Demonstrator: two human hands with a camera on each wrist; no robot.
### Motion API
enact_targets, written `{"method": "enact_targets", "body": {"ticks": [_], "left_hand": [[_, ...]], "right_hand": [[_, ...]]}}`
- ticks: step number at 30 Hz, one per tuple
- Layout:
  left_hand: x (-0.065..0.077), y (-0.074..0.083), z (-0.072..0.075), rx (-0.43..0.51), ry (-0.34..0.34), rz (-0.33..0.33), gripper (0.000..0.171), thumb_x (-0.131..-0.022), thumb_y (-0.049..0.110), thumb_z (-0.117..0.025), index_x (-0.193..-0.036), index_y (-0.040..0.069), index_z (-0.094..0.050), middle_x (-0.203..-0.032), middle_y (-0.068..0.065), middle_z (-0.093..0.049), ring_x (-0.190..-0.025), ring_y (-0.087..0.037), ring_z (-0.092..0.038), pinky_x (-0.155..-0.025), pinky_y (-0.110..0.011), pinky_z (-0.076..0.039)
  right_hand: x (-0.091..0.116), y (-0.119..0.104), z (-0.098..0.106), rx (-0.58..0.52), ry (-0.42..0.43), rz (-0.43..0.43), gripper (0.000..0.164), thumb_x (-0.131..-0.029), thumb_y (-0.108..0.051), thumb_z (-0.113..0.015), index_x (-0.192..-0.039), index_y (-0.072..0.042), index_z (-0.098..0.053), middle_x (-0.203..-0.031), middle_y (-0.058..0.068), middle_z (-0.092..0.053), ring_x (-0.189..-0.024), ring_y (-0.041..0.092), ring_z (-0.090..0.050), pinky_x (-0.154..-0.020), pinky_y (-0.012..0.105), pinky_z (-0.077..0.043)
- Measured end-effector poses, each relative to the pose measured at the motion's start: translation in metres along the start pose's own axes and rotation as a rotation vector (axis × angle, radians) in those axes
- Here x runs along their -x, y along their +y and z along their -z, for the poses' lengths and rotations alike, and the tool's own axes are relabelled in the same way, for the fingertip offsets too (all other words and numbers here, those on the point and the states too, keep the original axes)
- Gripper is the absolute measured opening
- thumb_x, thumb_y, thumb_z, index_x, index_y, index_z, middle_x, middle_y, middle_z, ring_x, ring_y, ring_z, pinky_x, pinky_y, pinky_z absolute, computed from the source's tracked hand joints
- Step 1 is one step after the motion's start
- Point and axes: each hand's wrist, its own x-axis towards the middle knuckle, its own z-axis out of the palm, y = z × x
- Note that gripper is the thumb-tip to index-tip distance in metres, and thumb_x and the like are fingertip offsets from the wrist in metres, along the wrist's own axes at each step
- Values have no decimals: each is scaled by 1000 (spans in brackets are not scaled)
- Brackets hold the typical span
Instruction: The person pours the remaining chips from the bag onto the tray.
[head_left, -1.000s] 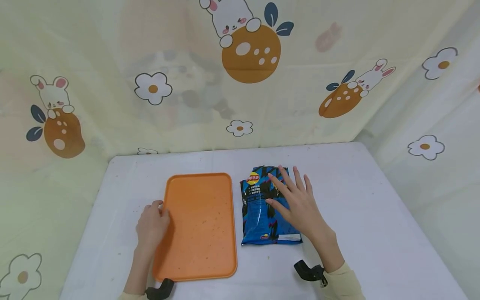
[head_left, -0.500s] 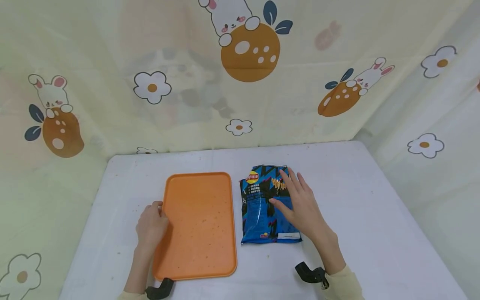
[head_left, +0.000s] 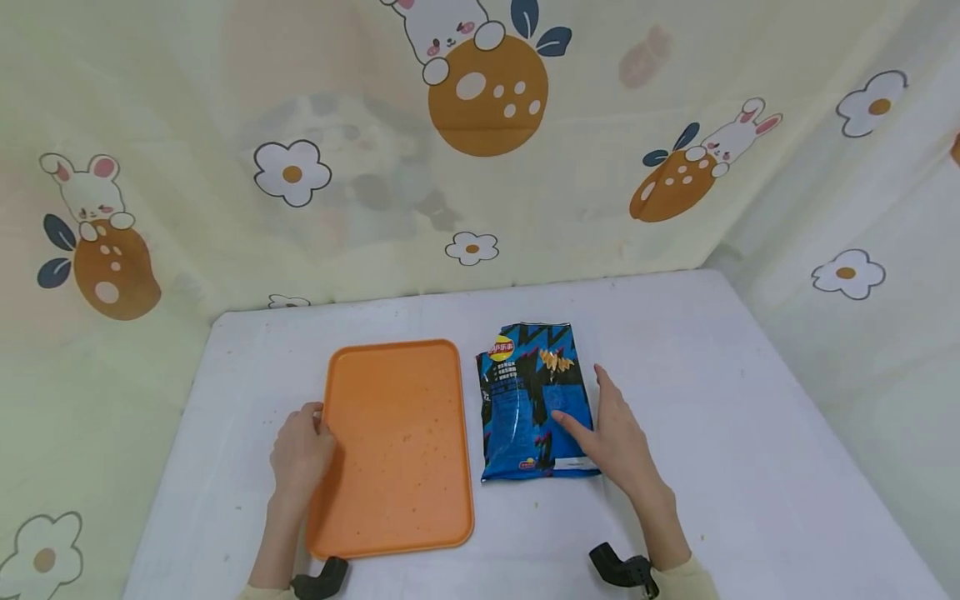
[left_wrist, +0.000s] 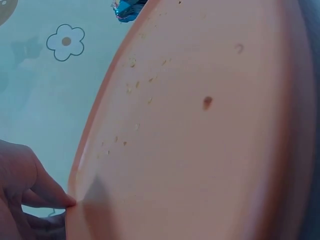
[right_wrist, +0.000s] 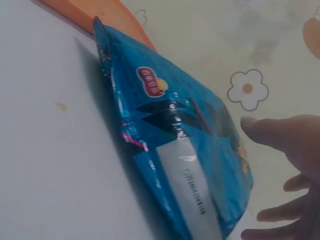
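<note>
The blue packet (head_left: 517, 425) lies just left of my right hand (head_left: 621, 442); my left hand (head_left: 302, 450) holds the orange tray (head_left: 393, 450).
Head view: the packet lies on the white table (head_left: 667, 333), right of the tray with a narrow gap between, its long axis running away from me; my right hand is clearly the nearer, its thumb reaching over the packet's right side, the other fingers beyond that edge. Left wrist view: my left fingers are bent and pinch the tray's rim, beside scattered crumbs (left_wrist: 137, 85) on its surface. Right wrist view: the packet bulges, its white label (right_wrist: 187, 175) towards my wrist; my right fingers are spread apart from the thumb and hold nothing, and I can't see them touching the packet.
</note>
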Motion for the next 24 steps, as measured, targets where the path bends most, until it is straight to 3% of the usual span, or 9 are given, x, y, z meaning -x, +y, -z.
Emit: {"method": "enact_targets", "body": {"ticks": [6,24], "left_hand": [[0,-1,-1,4,10,-1,42,-100,6,-45,-138,-8,-54,-115,-30,-62,-94,-43,-64,-73,-54,-52],[-2,-1,-3,16,0,7,42,-102,8,-44,-140,-7,-53,-116,-30,-61,-95,-42,-63,-76,-56,-51]], "right_hand": [[4,4,-7,-21,30,-23,94,-93,-42,-75,-159,3,-25,-147,33,-50,-115,47,-64,-87,60,-56],[12,7,-8,-145,-92,-199,95,-92,-37,-77,-158,4,-23,-133,32,-59,-110,39,-63,-87,51,-58]]}}
